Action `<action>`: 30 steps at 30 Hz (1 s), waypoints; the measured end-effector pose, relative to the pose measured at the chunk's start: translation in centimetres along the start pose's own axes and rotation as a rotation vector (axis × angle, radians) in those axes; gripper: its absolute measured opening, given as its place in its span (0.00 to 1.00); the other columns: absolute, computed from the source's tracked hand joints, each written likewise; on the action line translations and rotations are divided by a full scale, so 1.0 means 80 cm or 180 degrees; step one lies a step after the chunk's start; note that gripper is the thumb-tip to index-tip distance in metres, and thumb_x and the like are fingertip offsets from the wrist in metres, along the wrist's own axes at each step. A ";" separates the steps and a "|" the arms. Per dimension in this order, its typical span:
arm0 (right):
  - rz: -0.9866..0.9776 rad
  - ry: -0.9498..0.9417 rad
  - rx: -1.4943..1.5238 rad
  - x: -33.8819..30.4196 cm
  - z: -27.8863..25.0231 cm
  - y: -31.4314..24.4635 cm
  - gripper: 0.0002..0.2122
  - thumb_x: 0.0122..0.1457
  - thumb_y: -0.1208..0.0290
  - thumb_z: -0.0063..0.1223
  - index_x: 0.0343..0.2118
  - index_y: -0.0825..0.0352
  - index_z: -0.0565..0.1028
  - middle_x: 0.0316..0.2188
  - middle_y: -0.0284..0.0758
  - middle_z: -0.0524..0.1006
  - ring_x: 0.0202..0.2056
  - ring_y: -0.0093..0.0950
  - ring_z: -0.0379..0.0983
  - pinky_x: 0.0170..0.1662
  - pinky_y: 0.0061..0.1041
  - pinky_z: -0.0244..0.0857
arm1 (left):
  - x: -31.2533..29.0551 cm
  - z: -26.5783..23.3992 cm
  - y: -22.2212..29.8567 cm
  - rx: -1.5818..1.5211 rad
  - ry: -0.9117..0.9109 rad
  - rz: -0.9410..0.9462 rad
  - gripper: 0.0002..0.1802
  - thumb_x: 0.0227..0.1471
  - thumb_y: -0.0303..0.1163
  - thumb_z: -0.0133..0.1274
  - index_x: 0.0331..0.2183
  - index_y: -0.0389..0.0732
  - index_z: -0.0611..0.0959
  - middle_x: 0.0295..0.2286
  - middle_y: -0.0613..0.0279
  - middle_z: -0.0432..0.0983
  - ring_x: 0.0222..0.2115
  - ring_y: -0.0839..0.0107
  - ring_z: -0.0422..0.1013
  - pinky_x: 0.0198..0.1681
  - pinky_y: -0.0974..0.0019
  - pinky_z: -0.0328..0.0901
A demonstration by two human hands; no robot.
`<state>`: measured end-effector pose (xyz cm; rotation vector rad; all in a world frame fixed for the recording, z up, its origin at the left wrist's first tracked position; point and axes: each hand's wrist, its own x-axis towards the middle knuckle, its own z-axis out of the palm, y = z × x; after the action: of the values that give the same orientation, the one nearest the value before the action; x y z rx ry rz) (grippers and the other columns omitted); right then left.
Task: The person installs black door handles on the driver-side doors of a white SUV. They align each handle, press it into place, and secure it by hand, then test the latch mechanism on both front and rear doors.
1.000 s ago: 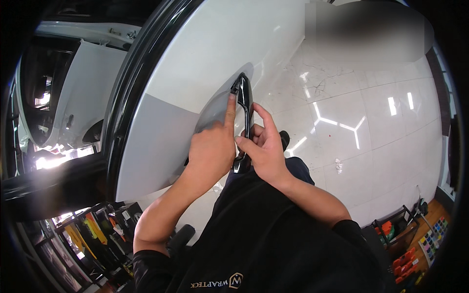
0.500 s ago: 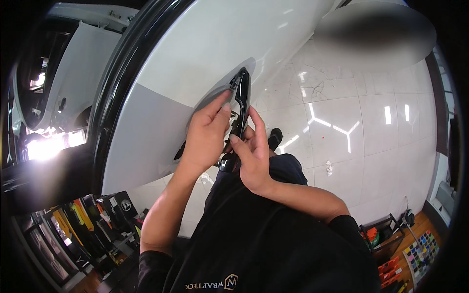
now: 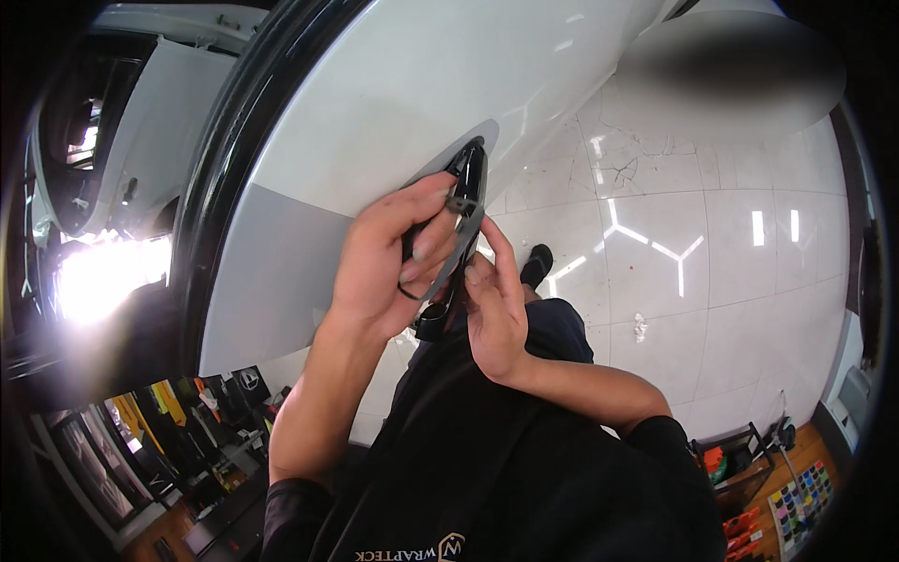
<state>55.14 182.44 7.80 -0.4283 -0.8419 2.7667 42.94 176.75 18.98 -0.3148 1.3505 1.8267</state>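
A glossy black car door handle (image 3: pixel 475 173) juts from a white and grey car door (image 3: pixel 323 155), its far end against the panel. My left hand (image 3: pixel 375 258) is beside the handle, fingers curled round a thin grey curved strip, like a gasket (image 3: pixel 466 232). One end of that strip crosses over the handle. My right hand (image 3: pixel 496 323) grips the handle's near part from the right, thumb on top and fingers partly hidden behind. A black end piece (image 3: pixel 432 323) shows at the handle's near end, below my left fingers.
Black trim (image 3: pixel 211 192) edges the door on the left, with another light car panel (image 3: pixel 154 131) beyond. Shiny floor tiles (image 3: pixel 693 253) spread to the right. Tools and boxes (image 3: pixel 201 440) stand lower left; a colour swatch board (image 3: pixel 803 506) lies lower right.
My left hand has drawn back from the handle's recess, and its fingers have curled round the grey strip, now lifted over the handle. My right hand keeps its hold, shifted slightly.
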 end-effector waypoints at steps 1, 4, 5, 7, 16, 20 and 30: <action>-0.0041 0.0028 0.0030 0.002 0.002 0.002 0.25 0.72 0.74 0.38 0.70 0.69 0.50 0.43 0.35 0.75 0.38 0.21 0.72 0.45 0.23 0.67 | -0.003 -0.003 0.000 0.0072 0.0024 -0.0003 0.26 0.65 0.30 0.42 0.60 0.25 0.66 0.17 0.73 0.60 0.15 0.83 0.52 0.19 0.75 0.49; 0.0204 0.0314 0.0023 0.014 -0.005 0.003 0.20 0.73 0.70 0.39 0.64 0.71 0.60 0.41 0.35 0.76 0.39 0.21 0.73 0.43 0.22 0.69 | -0.016 -0.005 -0.014 0.0556 0.0479 -0.0193 0.28 0.65 0.29 0.42 0.62 0.24 0.63 0.17 0.72 0.59 0.15 0.82 0.52 0.20 0.74 0.48; 0.0345 0.0445 0.0004 0.021 -0.009 0.002 0.18 0.73 0.69 0.40 0.62 0.71 0.64 0.41 0.35 0.76 0.39 0.21 0.73 0.43 0.22 0.70 | -0.020 -0.019 -0.020 0.0712 0.0469 -0.0212 0.26 0.67 0.31 0.43 0.61 0.27 0.67 0.18 0.69 0.65 0.16 0.80 0.58 0.21 0.73 0.54; 0.0185 0.0407 -0.0359 0.038 -0.014 -0.009 0.16 0.74 0.67 0.40 0.56 0.71 0.67 0.41 0.36 0.76 0.38 0.21 0.74 0.40 0.22 0.72 | -0.017 -0.028 -0.033 0.1860 0.0621 0.0418 0.23 0.67 0.36 0.46 0.55 0.30 0.75 0.18 0.66 0.71 0.16 0.76 0.64 0.23 0.70 0.60; -0.0061 -0.0039 -0.0781 0.120 -0.059 0.012 0.05 0.64 0.78 0.56 0.40 0.70 0.74 0.29 0.33 0.79 0.27 0.20 0.77 0.28 0.19 0.72 | -0.022 0.002 -0.031 0.4355 0.0503 0.0482 0.18 0.58 0.42 0.61 0.35 0.33 0.84 0.12 0.56 0.65 0.13 0.71 0.60 0.20 0.61 0.56; -0.0021 0.0292 -0.0587 0.119 -0.024 0.019 0.05 0.59 0.78 0.62 0.32 0.69 0.76 0.24 0.33 0.79 0.21 0.19 0.75 0.24 0.18 0.69 | -0.021 -0.002 -0.035 0.4351 0.0452 0.0775 0.18 0.58 0.42 0.60 0.36 0.34 0.84 0.13 0.51 0.68 0.13 0.61 0.64 0.21 0.59 0.59; -0.0683 0.0961 -0.0398 0.127 -0.006 0.054 0.03 0.60 0.78 0.60 0.31 0.70 0.77 0.24 0.30 0.79 0.19 0.14 0.70 0.21 0.14 0.62 | -0.015 0.004 -0.007 0.4800 0.0755 0.1165 0.22 0.59 0.44 0.58 0.42 0.33 0.82 0.15 0.47 0.72 0.17 0.47 0.71 0.24 0.51 0.63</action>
<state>45.29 182.10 2.85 -0.7117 -0.9261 2.3844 44.17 176.54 19.51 0.5643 2.6209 0.5695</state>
